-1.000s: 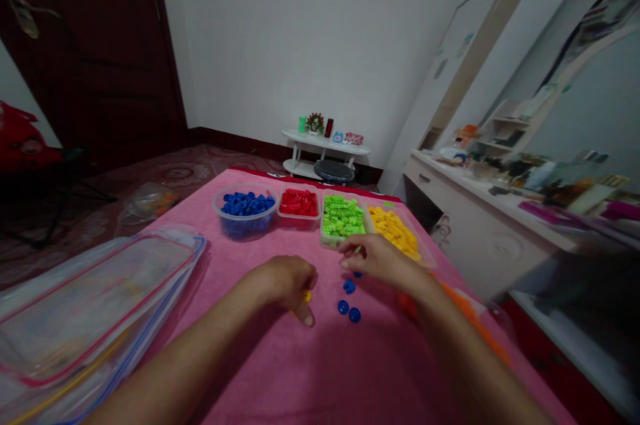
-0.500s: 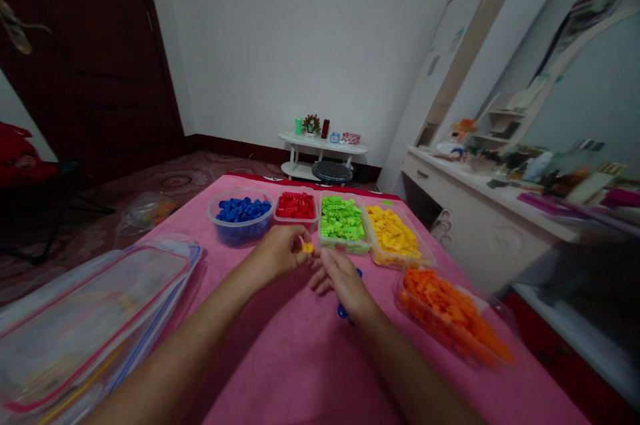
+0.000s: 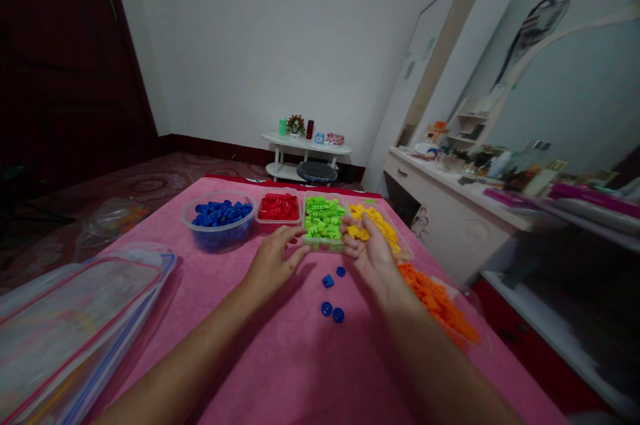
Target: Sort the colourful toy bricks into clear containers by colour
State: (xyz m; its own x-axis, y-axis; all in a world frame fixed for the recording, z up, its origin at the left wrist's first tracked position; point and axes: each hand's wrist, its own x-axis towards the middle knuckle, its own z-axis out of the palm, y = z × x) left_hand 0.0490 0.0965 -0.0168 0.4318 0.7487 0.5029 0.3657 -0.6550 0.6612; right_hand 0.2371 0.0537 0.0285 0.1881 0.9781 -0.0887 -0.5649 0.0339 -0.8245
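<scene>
My right hand (image 3: pixel 375 261) is turned palm up, its fingers curled around a few small yellow toy building pieces (image 3: pixel 358 233), in front of the yellow container. My left hand (image 3: pixel 274 257) hovers over the pink cloth with thumb and fingers apart and nothing in it. Between the hands lie several loose blue pieces: a square blue block (image 3: pixel 327 281), a small round one (image 3: pixel 341 271) and a pair of blue wheel-like discs (image 3: pixel 333 311) nearer to me. The yellow container (image 3: pixel 406 253) is partly hidden behind my right hand.
Along the far side stand a round tub of blue pieces (image 3: pixel 220 238), a box of red pieces (image 3: pixel 278 207) and a box of green pieces (image 3: pixel 323 215). Orange pieces (image 3: pixel 440 301) fill a container at right. Zip bags (image 3: pixel 85 318) lie at left; a dresser (image 3: pixel 450 195) stands beyond.
My hands have moved apart. The yellow piece that was at my left fingers is gone from there, and yellow pieces now show in my right hand. The view has turned slightly right, uncovering the blue pieces.
</scene>
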